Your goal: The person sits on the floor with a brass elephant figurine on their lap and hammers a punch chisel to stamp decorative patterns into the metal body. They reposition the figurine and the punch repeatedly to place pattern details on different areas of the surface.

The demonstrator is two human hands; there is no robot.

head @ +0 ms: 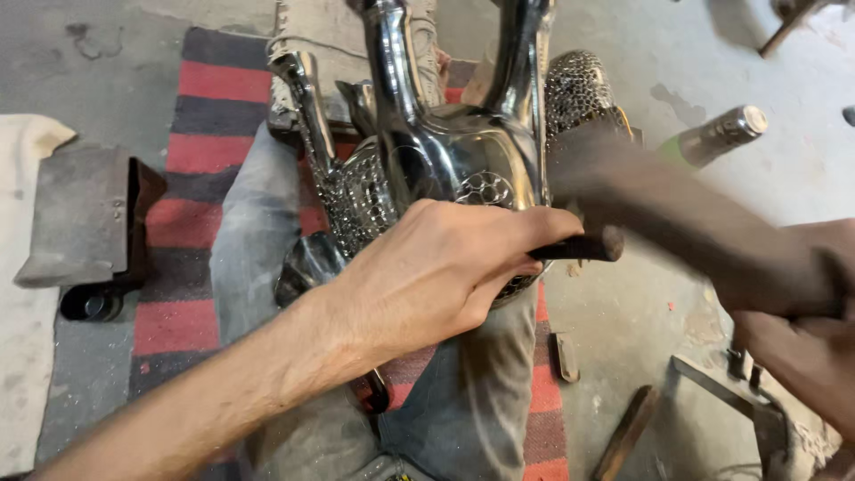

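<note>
Shiny metal animal figure lies across the person's lap, under the left hand | left hand closed around a dark punch set against the figure | right hand clamped on a blurred hammer | green-banded can beyond the hammer | striped rug beneath.

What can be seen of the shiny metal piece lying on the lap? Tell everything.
The shiny metal piece is a polished, chrome-like sculpted form with curved, leg-like parts rising toward the top of the picture and patches of round dimpled or pierced pattern. It rests on the jeans-clad legs above a red and dark striped mat. The left hand presses a dark punch against it.
</note>
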